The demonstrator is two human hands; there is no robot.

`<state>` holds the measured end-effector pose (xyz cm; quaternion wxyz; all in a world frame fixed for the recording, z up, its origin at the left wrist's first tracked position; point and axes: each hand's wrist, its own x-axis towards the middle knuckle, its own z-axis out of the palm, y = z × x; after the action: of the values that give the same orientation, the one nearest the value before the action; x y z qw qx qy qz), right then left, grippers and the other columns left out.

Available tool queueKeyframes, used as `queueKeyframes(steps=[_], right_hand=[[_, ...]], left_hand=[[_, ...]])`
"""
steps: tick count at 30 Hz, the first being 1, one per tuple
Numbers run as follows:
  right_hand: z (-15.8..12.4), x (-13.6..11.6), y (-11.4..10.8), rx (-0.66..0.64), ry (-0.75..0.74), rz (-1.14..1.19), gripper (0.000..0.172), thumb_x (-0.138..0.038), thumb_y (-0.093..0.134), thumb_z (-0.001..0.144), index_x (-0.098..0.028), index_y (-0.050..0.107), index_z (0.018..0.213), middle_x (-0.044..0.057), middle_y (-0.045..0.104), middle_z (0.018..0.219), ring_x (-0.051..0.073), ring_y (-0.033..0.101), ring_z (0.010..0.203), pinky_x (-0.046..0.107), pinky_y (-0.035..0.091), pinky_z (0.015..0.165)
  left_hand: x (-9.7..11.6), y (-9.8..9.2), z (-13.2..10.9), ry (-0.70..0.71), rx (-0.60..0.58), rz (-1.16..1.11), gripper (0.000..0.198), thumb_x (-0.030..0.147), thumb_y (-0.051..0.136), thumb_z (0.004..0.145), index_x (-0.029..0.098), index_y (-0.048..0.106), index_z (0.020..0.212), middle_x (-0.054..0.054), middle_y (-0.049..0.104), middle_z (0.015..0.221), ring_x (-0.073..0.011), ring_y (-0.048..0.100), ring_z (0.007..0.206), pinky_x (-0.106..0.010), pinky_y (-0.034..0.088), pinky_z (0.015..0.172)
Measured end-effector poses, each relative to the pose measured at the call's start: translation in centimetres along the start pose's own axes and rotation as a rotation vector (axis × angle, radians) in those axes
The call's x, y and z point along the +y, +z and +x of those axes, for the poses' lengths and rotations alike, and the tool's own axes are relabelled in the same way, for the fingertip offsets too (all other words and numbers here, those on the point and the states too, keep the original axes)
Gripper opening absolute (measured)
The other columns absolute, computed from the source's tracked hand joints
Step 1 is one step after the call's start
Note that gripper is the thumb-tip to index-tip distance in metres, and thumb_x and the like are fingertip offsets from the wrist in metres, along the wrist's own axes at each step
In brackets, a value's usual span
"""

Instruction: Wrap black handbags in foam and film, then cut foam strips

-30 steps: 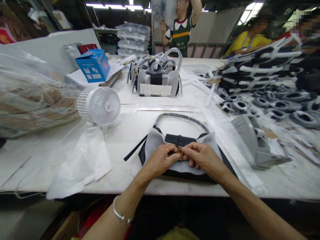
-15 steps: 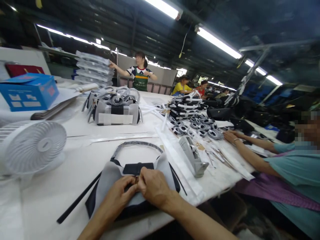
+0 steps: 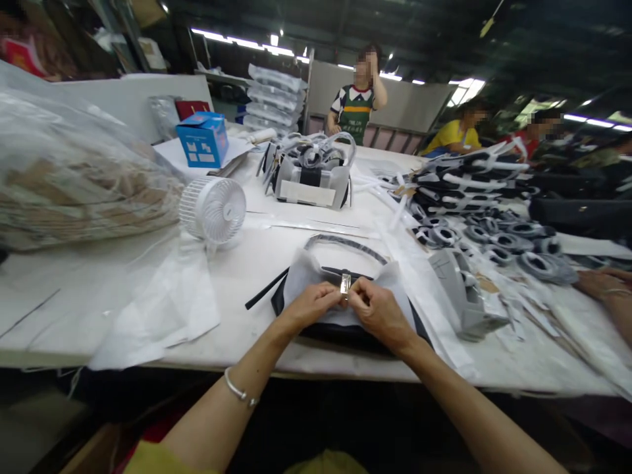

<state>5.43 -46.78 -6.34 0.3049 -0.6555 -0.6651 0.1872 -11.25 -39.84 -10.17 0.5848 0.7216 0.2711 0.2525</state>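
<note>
A black handbag (image 3: 336, 334) lies on the white table in front of me, partly covered by grey-white wrapping sheet (image 3: 302, 273). Its wrapped handle (image 3: 353, 245) arches away from me, and a black strap end (image 3: 264, 289) sticks out to the left. At the bag's middle a shiny gold metal clasp (image 3: 345, 284) stands up on the flap. My left hand (image 3: 316, 304) pinches the clasp's left side with thumb and forefinger. From the right, my right hand (image 3: 378, 309) pinches its other edge, fingers curled. The fingertips hide the clasp's lower part.
A white fan (image 3: 217, 209) and a large clear plastic bag (image 3: 83, 164) stand left. Behind are a blue box (image 3: 201, 140) and another wrapped bag (image 3: 312, 178). A grey holder (image 3: 461, 293), wrapped rings (image 3: 503, 237) and a co-worker's hand (image 3: 605, 283) are at right.
My view has swung left and down. The clasp now shows upright between my fingers, where my hands covered it before. The co-worker at the back has raised a hand to the head.
</note>
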Motion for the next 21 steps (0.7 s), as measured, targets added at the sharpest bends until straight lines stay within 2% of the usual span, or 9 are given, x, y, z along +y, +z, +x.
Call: queueKeyframes(steps=[4, 8, 10, 12, 14, 18, 21], right_hand=[[-0.4, -0.1, 0.6, -0.029, -0.080, -0.101, 0.021, -0.029, 0.048, 0.089, -0.023, 0.048, 0.069, -0.003, 0.050, 0.057, 0.013, 0.047, 0.052, 0.026, 0.034, 0.057], [-0.5, -0.8, 0.5, -0.021, -0.084, -0.105, 0.025, -0.032, 0.047, 0.089, -0.023, 0.045, 0.066, -0.004, 0.048, 0.055, 0.013, 0.044, 0.051, 0.026, 0.035, 0.055], [-0.2, -1.4, -0.4, 0.011, -0.019, -0.048, 0.027, -0.036, 0.048, 0.089, -0.023, 0.046, 0.065, -0.004, 0.050, 0.055, 0.012, 0.047, 0.051, 0.025, 0.038, 0.054], [0.7, -2.1, -1.8, 0.039, 0.108, 0.046, 0.031, -0.041, 0.049, 0.089, -0.023, 0.047, 0.065, -0.003, 0.053, 0.056, 0.012, 0.051, 0.051, 0.024, 0.042, 0.051], [2.4, -2.8, -3.7, 0.042, 0.218, 0.130, 0.029, -0.042, 0.052, 0.088, -0.022, 0.051, 0.067, -0.002, 0.057, 0.058, 0.013, 0.057, 0.051, 0.023, 0.046, 0.049], [8.0, -3.0, -6.6, -0.016, 0.315, 0.199, 0.009, -0.025, 0.064, 0.081, -0.018, 0.062, 0.087, 0.004, 0.068, 0.074, 0.017, 0.067, 0.063, 0.024, 0.054, 0.050], [12.0, -1.9, -6.5, -0.037, 0.409, 0.199, 0.025, -0.014, 0.075, 0.069, -0.015, 0.063, 0.091, 0.005, 0.068, 0.068, 0.020, 0.068, 0.057, 0.027, 0.053, 0.046]], left_hand=[[-0.2, 0.1, -0.1, -0.015, 0.008, -0.037, 0.033, 0.040, 0.048, 0.088, 0.015, 0.069, 0.089, -0.005, 0.066, 0.092, -0.0195, 0.058, 0.091, -0.032, 0.045, 0.089], [0.0, 0.1, -0.2, -0.039, 0.034, -0.021, 0.034, 0.040, 0.042, 0.091, 0.017, 0.067, 0.088, -0.001, 0.063, 0.081, -0.0169, 0.056, 0.081, -0.029, 0.045, 0.079], [0.2, 0.1, -0.3, -0.043, 0.034, -0.009, 0.031, 0.038, 0.045, 0.089, 0.016, 0.067, 0.087, 0.000, 0.063, 0.079, -0.0157, 0.055, 0.077, -0.027, 0.045, 0.076], [0.2, 0.2, -0.4, -0.049, 0.032, 0.010, 0.025, 0.034, 0.050, 0.086, 0.016, 0.068, 0.089, 0.000, 0.065, 0.083, -0.0156, 0.056, 0.077, -0.026, 0.045, 0.076], [-0.1, 0.3, -0.4, -0.031, 0.045, 0.041, 0.021, 0.028, 0.055, 0.081, 0.017, 0.069, 0.090, -0.002, 0.067, 0.089, -0.0170, 0.058, 0.083, -0.027, 0.045, 0.080], [-0.9, 0.5, -0.5, 0.040, 0.077, 0.067, 0.015, 0.023, 0.061, 0.076, 0.018, 0.070, 0.087, -0.004, 0.069, 0.099, -0.0197, 0.060, 0.094, -0.030, 0.044, 0.091], [-1.0, 0.5, -0.6, 0.046, 0.073, 0.058, 0.014, 0.022, 0.062, 0.075, 0.018, 0.069, 0.087, -0.004, 0.069, 0.101, -0.0199, 0.061, 0.096, -0.031, 0.044, 0.093]])
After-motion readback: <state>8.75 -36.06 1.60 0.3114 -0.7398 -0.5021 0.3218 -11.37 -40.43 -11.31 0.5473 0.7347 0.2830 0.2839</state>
